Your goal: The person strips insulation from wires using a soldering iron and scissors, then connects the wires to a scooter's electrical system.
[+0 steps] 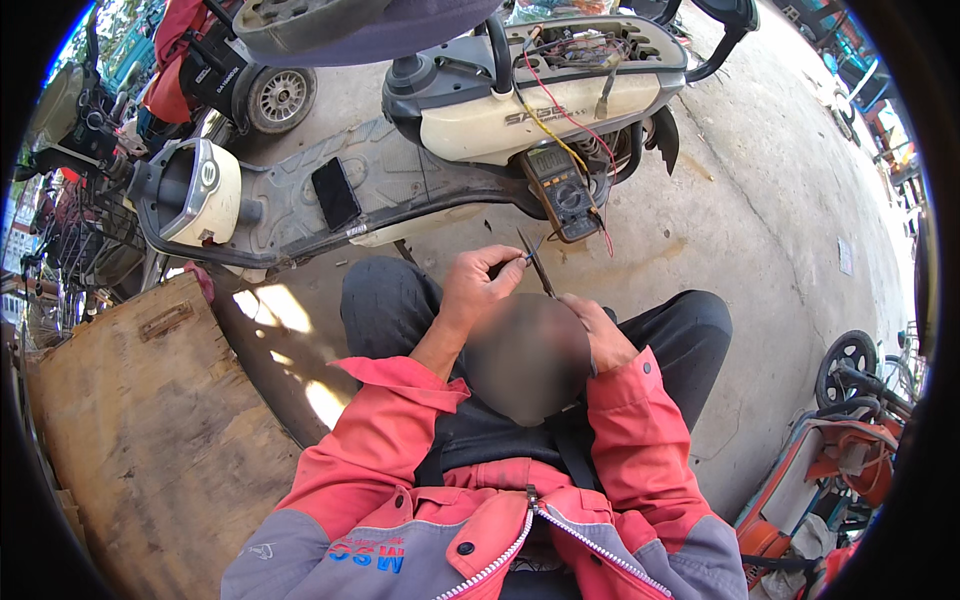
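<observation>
In front of my lap my left hand [482, 288] is closed, its thumb and forefinger pinching a thin blue wire [533, 254]. My right hand [602, 335] is wrapped round a long, thin, dark pointed tool [541, 272], whose kind I cannot make out. Its shaft angles up and away to the left, close beside the wire's end; whether they touch is unclear. A blurred patch hides part of my right hand and the tool's near end. Just beyond stands a multimeter [562, 193], leaning on the scooter, with yellow and red leads.
The electric scooter [450, 125] lies across ahead, its upper compartment [600, 50] open with wires showing. A black phone [336, 194] rests on its footboard. A wooden board [165, 420] is at my left. Orange machinery [800, 480] stands at the right.
</observation>
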The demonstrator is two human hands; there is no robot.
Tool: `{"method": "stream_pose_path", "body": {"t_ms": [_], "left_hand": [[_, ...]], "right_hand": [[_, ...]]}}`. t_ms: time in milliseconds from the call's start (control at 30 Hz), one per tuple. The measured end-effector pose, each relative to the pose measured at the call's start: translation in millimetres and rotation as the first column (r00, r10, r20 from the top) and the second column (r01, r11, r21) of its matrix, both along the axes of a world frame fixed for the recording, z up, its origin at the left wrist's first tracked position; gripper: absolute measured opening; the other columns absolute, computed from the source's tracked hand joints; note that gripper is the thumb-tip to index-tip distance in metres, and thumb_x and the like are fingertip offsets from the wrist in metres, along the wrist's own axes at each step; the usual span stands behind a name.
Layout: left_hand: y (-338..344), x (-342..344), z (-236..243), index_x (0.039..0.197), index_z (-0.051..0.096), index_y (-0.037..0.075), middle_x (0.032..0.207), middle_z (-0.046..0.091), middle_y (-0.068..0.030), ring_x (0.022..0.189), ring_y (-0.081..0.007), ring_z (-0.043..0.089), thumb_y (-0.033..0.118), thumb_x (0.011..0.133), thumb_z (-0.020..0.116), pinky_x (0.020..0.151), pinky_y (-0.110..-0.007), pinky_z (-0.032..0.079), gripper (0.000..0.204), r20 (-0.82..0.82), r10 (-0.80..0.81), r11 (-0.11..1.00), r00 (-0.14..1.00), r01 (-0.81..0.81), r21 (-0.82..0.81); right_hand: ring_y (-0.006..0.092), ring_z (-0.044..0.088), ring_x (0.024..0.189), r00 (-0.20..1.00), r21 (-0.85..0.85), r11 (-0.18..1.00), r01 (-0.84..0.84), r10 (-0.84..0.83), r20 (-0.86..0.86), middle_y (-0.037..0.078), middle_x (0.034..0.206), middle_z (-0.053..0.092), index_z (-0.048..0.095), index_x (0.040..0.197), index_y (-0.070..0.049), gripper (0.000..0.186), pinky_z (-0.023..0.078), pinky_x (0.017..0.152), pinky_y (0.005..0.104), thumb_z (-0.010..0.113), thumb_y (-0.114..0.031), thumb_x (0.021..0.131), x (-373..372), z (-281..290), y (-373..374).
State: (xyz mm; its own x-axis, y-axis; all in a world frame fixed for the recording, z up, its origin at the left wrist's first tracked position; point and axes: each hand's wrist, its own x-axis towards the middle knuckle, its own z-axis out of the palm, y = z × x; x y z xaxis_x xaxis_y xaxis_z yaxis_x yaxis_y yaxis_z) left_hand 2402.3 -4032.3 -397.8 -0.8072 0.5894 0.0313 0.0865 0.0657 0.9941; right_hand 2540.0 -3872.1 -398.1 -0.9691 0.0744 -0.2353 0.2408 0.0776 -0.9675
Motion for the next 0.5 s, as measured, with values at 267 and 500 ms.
{"method": "stream_pose_path", "body": {"t_ms": [267,500], "left_hand": [[-0.9,-0.1,3.1,0.097,0.071,-0.006,0.081,0.068,-0.001,0.075,-0.0059,0.057,0.006,0.092,0.065,0.066,-0.023,0.046,0.015,0.064,-0.069,0.998,0.996,0.069,0.009],[-0.9,0.9,8.4,0.096,0.071,-0.007,0.082,0.068,-0.0012,0.076,-0.0057,0.057,0.007,0.091,0.064,0.066,-0.023,0.045,0.016,0.065,-0.078,0.997,0.995,0.077,0.011]], "right_hand": [[0.0101,0.044,0.064,0.997,-0.032,0.999,0.016,-0.014,0.078,0.001,0.067,0.05,0.062,0.087,0.004,0.072,0.034,0.054,0.0301,0.062,-0.069,0.085,-1.2,10.3,-0.8],[0.009,0.04,0.059,0.996,0.025,0.999,0.025,-0.027,0.089,-0.001,0.061,0.046,0.061,0.08,0.003,0.074,0.03,0.05,0.031,0.062,-0.071,0.084,-0.4,10.9,1.7]]}}
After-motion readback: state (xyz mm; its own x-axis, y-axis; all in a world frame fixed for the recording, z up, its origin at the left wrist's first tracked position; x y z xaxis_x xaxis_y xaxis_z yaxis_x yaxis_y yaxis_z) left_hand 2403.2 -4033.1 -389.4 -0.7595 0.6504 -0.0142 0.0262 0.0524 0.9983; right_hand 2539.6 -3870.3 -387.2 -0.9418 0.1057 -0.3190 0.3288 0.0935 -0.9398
